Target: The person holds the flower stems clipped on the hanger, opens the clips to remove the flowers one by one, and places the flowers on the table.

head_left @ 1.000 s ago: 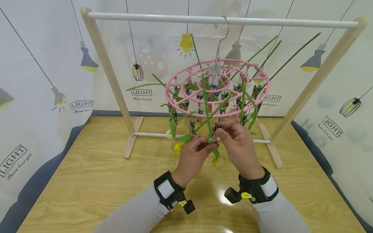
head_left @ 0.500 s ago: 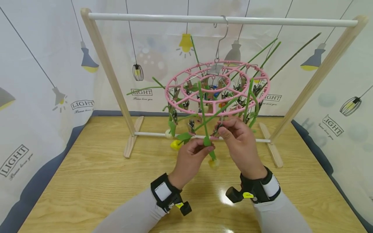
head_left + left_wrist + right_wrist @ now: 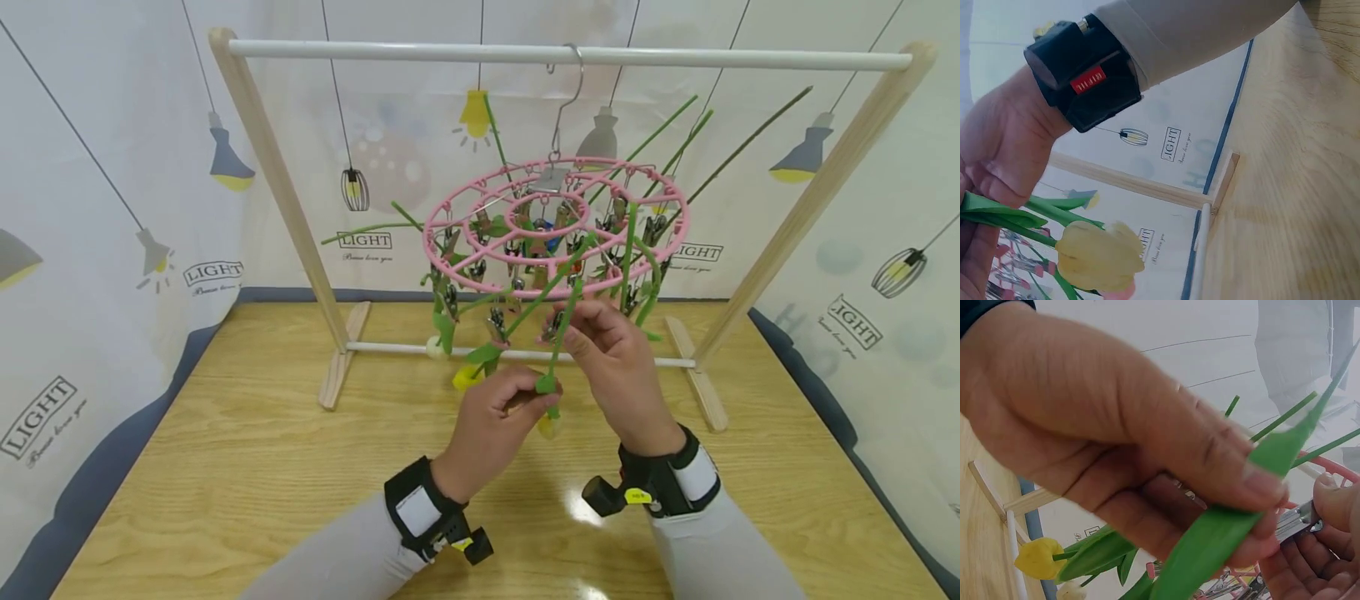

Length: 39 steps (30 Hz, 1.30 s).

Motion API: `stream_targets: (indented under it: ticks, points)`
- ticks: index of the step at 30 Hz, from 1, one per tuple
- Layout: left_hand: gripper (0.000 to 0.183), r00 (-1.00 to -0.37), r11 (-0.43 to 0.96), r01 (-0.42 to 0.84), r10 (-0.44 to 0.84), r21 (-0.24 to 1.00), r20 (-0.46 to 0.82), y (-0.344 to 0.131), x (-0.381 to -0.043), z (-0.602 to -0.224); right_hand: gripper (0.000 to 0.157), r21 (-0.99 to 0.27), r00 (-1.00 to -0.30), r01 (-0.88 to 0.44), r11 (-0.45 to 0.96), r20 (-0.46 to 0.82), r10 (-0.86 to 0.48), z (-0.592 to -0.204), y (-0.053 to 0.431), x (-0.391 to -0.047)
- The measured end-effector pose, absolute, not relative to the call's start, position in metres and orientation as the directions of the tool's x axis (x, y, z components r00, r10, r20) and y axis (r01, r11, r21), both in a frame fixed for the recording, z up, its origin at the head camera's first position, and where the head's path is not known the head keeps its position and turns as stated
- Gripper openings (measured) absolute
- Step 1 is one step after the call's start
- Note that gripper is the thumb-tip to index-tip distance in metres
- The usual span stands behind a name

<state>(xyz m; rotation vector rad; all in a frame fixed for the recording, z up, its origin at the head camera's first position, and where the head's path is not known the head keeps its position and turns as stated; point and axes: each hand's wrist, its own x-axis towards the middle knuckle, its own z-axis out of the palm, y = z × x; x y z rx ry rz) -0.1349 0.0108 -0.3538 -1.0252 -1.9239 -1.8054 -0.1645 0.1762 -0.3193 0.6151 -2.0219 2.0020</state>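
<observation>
In the head view my left hand (image 3: 498, 417) pinches a yellow tulip (image 3: 550, 427) by its leafy stem, bloom down, the cut end leaning up to the right. My right hand (image 3: 615, 362) grips a metal clip (image 3: 555, 324) that hangs under the front of the pink round drying hanger (image 3: 555, 292); the stem crosses in front of it. The right wrist view has the left hand (image 3: 1122, 419) close up on a green leaf (image 3: 1216, 540), with the right hand (image 3: 1335, 550) pinching the clip (image 3: 1295, 522) behind. The bloom (image 3: 1100, 255) is large in the left wrist view.
The hanger's hook (image 3: 577, 75) hangs on the white top bar (image 3: 420, 52) of a wooden-legged rack. Other flowers hang head down from clips, including a yellow bloom (image 3: 467, 378) and a white one (image 3: 435, 347). Several stems jut outward. The rack stands on a wooden table (image 3: 247, 467).
The left hand has drawn the tulip slightly down, away from the clip. Its stem, upright and leaning left before, has swung to the right. The right hand stays on the clip.
</observation>
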Motion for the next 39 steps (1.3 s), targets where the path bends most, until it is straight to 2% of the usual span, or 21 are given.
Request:
stream_targets:
  ticks: [6, 12, 18, 24, 29, 33, 36, 39]
  points:
    - [0.015, -0.588, 0.031, 0.8, 0.246, 0.6, 0.771, 0.004, -0.126, -0.343, 0.028, -0.903, -0.892, -0.429, -0.036, 0.43, -0.14, -0.321, 0.174, -0.167]
    - [0.022, -0.501, 0.071, 0.865, 0.193, 0.497, 0.844, -0.02, -0.135, -0.347, 0.027, -0.901, -0.892, -0.433, -0.008, 0.429, -0.142, -0.324, 0.172, -0.168]
    - [0.023, -0.494, 0.111, 0.869, 0.139, 0.483, 0.858, -0.059, -0.149, -0.343, 0.031, -0.911, -0.899, -0.412, -0.006, 0.407, -0.163, -0.326, 0.171, -0.166]
    - [0.021, -0.478, 0.205, 0.863, 0.028, 0.463, 0.878, -0.101, -0.158, -0.316, 0.03, -0.906, -0.895, -0.423, -0.003, 0.419, -0.156, -0.325, 0.172, -0.166]
    - [0.015, -0.523, 0.402, 0.757, -0.099, 0.514, 0.847, -0.14, -0.165, -0.292, 0.027, -0.904, -0.892, -0.427, -0.017, 0.425, -0.154, -0.324, 0.174, -0.164]
    - [0.015, -0.573, 0.52, 0.631, -0.188, 0.576, 0.798, -0.184, -0.184, -0.297, 0.027, -0.91, -0.898, -0.412, -0.035, 0.412, -0.154, -0.323, 0.173, -0.163]
    - [0.02, -0.663, 0.576, 0.489, -0.243, 0.655, 0.708, -0.221, -0.196, -0.311, 0.029, -0.916, -0.902, -0.399, -0.041, 0.4, -0.16, -0.322, 0.171, -0.163]
    - [0.031, -0.806, 0.636, 0.287, -0.245, 0.717, 0.539, -0.253, -0.198, -0.324, 0.029, -0.918, -0.903, -0.394, -0.039, 0.395, -0.169, -0.322, 0.169, -0.164]
